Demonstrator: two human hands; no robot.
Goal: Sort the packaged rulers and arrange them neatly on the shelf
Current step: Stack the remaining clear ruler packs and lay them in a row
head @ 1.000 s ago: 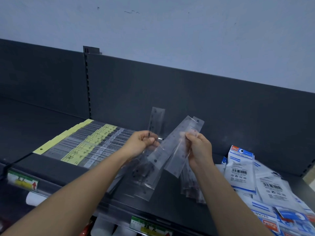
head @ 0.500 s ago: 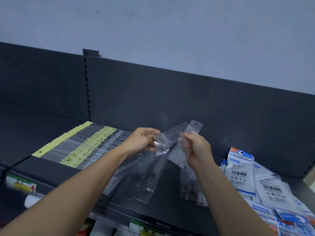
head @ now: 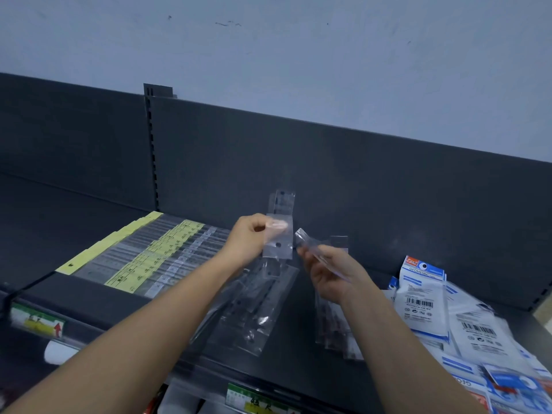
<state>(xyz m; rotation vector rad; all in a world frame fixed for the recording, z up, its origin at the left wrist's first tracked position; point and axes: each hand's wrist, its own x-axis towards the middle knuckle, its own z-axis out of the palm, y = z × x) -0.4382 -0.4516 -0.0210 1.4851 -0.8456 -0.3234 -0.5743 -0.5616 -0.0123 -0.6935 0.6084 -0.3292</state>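
A: Rulers in clear sleeves, where?
B: Centre frame, over the dark shelf; left hand pinches their tops.
A: Right hand?
B: Fingers curled round another sleeved ruler, just beside.

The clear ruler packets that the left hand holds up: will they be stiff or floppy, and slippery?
Probably stiff: the clear ruler packets hang straight below the left hand, fanned but not drooping. Likely slippery: the glossy film shows glare and they splay apart. Seemingly light: one pinch near the top carries several.
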